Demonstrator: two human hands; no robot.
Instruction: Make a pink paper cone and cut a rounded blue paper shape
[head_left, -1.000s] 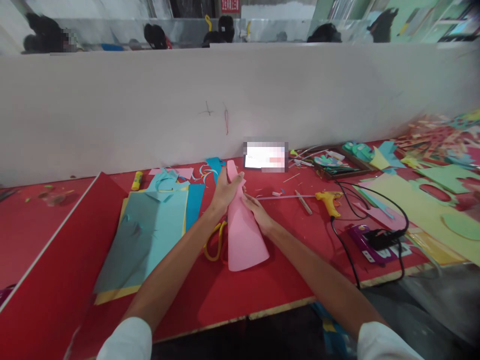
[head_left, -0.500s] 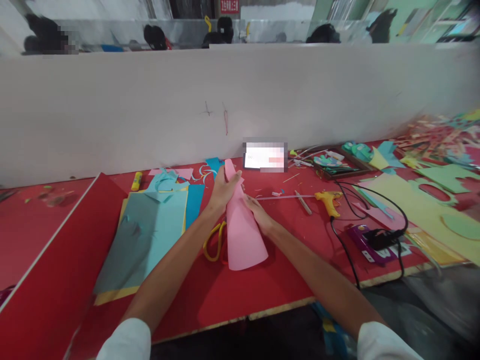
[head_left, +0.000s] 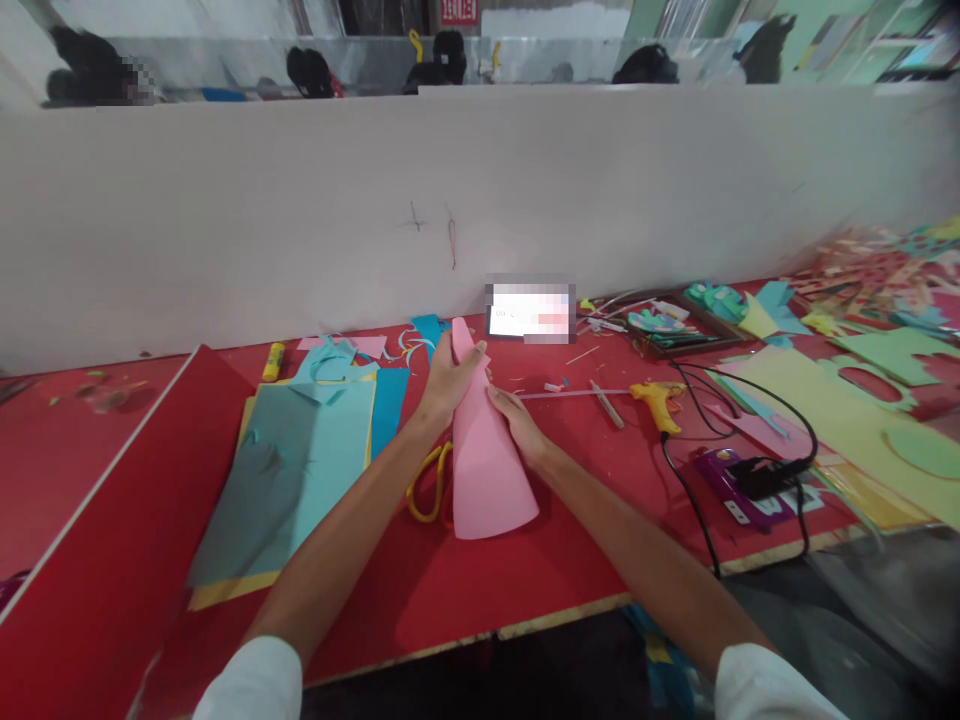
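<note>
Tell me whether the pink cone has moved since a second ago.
No. The pink cone keeps its narrow tip just left of the phone and its wide end beside the yellow scissors.

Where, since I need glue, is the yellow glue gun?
In the head view, the glue gun lies on the red table, right of the right hand, beside the black cord.

Paper cone (head_left: 487, 475) on table (head_left: 540, 585); scissors (head_left: 439, 462) just left, paper stack (head_left: 300, 470) further left; glue gun (head_left: 654, 398) right.
</note>
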